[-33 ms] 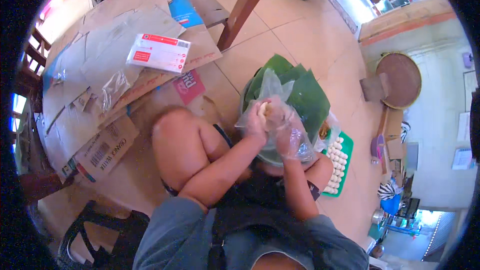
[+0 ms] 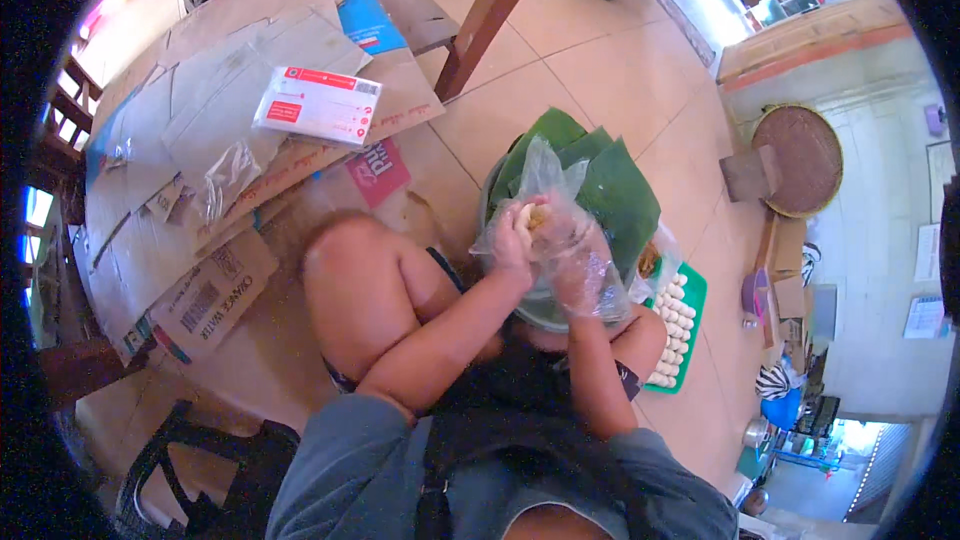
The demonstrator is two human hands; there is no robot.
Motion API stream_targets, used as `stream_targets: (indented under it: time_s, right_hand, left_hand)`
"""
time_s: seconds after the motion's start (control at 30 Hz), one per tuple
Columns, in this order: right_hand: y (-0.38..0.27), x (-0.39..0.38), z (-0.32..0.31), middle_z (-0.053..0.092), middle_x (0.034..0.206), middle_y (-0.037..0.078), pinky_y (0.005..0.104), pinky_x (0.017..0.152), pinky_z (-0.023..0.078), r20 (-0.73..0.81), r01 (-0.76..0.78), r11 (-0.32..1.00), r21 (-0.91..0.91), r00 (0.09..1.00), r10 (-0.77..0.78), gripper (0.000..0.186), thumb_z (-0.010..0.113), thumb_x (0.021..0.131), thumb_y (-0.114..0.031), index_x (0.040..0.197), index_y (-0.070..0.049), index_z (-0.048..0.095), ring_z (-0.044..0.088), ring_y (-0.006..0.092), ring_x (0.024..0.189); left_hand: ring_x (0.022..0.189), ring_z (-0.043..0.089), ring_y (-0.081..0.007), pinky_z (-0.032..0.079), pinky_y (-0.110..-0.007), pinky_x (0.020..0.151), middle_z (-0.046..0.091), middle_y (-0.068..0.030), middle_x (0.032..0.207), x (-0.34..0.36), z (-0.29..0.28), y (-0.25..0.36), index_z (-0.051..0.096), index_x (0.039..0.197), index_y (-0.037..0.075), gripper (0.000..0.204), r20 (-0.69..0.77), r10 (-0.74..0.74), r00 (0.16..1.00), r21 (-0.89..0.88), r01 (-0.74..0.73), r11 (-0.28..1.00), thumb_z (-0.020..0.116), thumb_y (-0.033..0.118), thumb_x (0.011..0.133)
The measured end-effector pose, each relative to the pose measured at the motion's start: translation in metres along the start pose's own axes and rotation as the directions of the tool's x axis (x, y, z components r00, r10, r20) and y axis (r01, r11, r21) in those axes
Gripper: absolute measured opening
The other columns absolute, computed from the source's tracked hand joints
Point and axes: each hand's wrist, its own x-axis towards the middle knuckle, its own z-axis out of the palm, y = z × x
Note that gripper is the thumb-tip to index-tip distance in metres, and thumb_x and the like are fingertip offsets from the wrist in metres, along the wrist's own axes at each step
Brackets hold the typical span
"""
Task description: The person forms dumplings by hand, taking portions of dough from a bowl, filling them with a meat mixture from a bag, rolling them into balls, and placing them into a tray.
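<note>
Resting in left hand [image 2: 513, 243] | pale dough [image 2: 525, 224] | right hand [image 2: 577, 278] beside

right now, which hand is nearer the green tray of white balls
Right. The right hand is to the left of the green tray, apart from it; the left hand is farther left, beyond the right hand.
</note>
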Motion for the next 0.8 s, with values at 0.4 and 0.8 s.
stream_targets:
  time_s: [0.4, 0.8]
  right_hand:
    - [0.007, -0.001, -0.016, 0.064, 0.093, 0.008, 0.0295, 0.077, 0.045, 0.061, -0.155, 0.925, 0.347, 0.988, 0.143, 0.019, 0.058, 0.081, -0.016, 0.093, -0.002, 0.063, 0.059, 0.0157, 0.083]
    - [-0.005, -0.016, 0.011, 0.059, 0.089, 0.018, 0.0407, 0.078, 0.046, 0.156, 0.082, 0.978, -0.192, 0.986, -0.052, 0.025, 0.053, 0.081, -0.019, 0.101, -0.004, 0.055, 0.057, 0.0355, 0.086]
  left_hand:
    - [0.093, 0.056, -0.0286, 0.046, -0.042, 0.085, 0.059, -0.0142, 0.104, 0.007, -0.012, -0.002, 0.057, 0.097, 0.002, 0.034, 0.233, -0.005, 0.972, -0.224, 0.059, 0.973, 0.042, 0.029, 0.083]
    - [0.083, 0.058, -0.0226, 0.049, -0.035, 0.075, 0.060, -0.0106, 0.089, 0.023, -0.057, 0.003, 0.057, 0.087, 0.006, 0.023, 0.177, 0.261, 0.949, 0.803, -0.292, 0.520, 0.050, 0.028, 0.082]
